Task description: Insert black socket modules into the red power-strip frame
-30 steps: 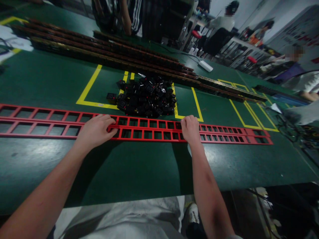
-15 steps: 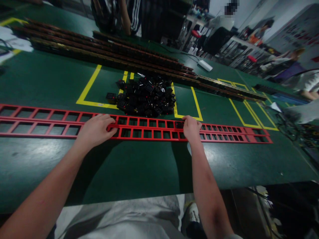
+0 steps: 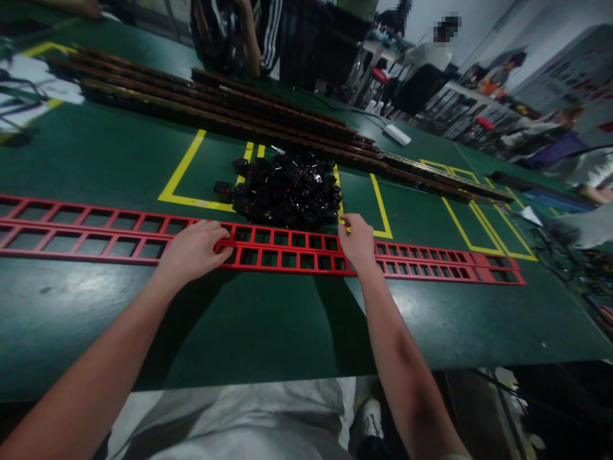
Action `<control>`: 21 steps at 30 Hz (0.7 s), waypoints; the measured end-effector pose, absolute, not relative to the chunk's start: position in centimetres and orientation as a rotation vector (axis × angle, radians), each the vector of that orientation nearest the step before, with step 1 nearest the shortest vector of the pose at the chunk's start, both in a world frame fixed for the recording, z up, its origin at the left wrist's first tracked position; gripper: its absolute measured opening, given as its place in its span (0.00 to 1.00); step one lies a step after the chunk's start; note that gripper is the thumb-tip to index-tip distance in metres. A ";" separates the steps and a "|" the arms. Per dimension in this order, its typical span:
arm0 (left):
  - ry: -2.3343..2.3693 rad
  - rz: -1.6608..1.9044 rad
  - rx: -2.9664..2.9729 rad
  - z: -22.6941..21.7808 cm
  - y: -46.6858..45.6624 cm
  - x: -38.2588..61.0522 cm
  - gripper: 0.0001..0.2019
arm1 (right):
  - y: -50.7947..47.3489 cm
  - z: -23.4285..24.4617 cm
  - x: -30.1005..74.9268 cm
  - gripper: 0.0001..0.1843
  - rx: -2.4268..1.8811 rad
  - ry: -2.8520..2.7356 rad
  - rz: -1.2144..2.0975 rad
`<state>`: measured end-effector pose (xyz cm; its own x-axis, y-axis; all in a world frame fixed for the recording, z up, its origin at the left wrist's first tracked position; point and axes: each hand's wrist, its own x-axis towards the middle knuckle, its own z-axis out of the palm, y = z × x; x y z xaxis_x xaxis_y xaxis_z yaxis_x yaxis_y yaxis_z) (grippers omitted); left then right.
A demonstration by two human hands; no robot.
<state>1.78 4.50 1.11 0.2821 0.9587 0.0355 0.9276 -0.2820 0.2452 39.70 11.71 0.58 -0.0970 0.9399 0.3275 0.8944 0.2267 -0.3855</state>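
Observation:
A long red ladder-like frame [image 3: 268, 247] with two rows of rectangular slots lies across the table. My left hand [image 3: 196, 249] is closed on its middle rail, thumb and fingers pinching it. My right hand [image 3: 357, 241] is over the frame, right of centre, with thumb and forefinger slightly apart at the tips. Nothing shows between them; its other fingers are partly hidden. Just behind the frame lies a heap of small black box-like parts [image 3: 287, 188], close to the right hand's left side. One black part [image 3: 223, 188] sits apart at the heap's left.
Long dark strips [image 3: 215, 108] lie stacked behind the heap. Yellow tape [image 3: 184, 163] marks rectangles on the green table [image 3: 268, 332]. A white power strip [image 3: 396, 134] is farther back. A person's arm [image 3: 249, 38] is at the far edge; others sit beyond.
My right hand has shifted left along the frame and a little toward the heap. The left hand keeps its hold on the frame. The view has moved slightly.

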 end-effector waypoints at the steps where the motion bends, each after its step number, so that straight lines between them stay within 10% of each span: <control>1: 1.765 0.266 2.368 1.1 4.5 1.8 0.19 | 11.9 0.5 39.1 0.17 -1.613 -2.045 0.145; 21: 1.755 0.290 2.397 0.9 4.4 1.6 0.18 | 12.4 -1.1 38.1 0.13 -1.493 -2.096 0.145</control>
